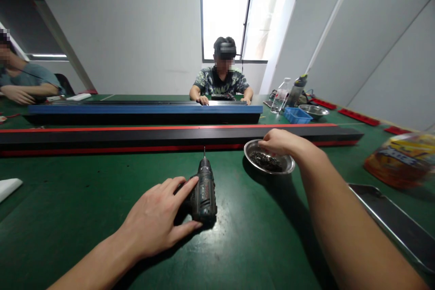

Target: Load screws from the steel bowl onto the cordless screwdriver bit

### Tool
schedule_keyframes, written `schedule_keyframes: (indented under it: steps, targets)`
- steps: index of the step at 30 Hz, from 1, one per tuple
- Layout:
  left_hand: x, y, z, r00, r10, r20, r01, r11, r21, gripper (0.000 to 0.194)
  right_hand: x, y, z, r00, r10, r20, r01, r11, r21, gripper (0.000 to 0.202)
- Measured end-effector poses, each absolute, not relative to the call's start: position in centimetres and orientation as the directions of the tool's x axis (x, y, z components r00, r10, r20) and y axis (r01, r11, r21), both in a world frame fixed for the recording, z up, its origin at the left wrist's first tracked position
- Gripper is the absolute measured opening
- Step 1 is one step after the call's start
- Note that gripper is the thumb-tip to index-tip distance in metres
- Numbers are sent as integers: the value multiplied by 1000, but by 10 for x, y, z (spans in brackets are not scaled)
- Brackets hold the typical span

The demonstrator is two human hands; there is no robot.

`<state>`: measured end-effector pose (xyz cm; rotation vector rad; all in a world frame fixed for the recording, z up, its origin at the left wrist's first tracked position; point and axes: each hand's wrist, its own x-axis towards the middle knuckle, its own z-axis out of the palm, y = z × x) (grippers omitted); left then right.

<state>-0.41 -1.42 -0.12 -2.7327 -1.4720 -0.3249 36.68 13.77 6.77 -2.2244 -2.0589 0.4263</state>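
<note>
My left hand (pixel 158 213) is wrapped round the grip of a dark power drill (pixel 205 195), which lies on its side on the green table (pixel 238 244) with its bit pointing away from me. My right hand (pixel 277 142) reaches over the rim of a round metal bowl (pixel 291 166), fingers pressed together and dipping inside. Small dark screws (pixel 267 161) lie in the bowl; whether any are between my fingertips is hidden. Just beyond the drill and bowl runs a long black bar with red edges (pixel 170 136).
A long blue and black bar (pixel 146 109) lies farther back, where a person (pixel 222 77) sits. Another person (pixel 30 81) is at far left. At right are a bottle (pixel 280 96), a blue basket (pixel 297 115), a second bowl (pixel 314 111), a snack bag (pixel 403 161) and a phone-like object (pixel 394 224).
</note>
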Motion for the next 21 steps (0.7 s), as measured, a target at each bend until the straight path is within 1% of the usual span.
schedule_keyframes:
  steps: [4,7,9,11,14,16,19,21]
  targets:
    - [-4,-14,-1,525,833,177,833,-545,93,80,353,130,59,97,935,-341,966,-171,-193,14]
    - [-6,-17,0,514,842,167,839,-533,106,80,341,126,55,124,901,-416,963,-211,-168,6]
    - [-8,-20,0,512,844,161,838,-532,122,80,338,125,56,124,903,-410,971,-197,-139,5]
    - [-9,-23,0,517,841,158,832,-537,138,81,339,126,59,112,919,-379,979,-167,-117,8]
    - [-10,-24,1,529,834,156,820,-550,158,80,346,129,61,104,937,-334,982,-149,-113,12]
    - [-8,-23,2,537,830,150,814,-556,166,80,351,132,60,110,940,-324,981,-155,-116,10]
    - [-6,-23,3,542,829,139,811,-559,170,81,354,136,54,120,948,-294,973,-170,-153,5]
    - [-6,-23,3,545,827,136,809,-562,172,82,356,138,49,112,958,-266,963,-170,-208,6]
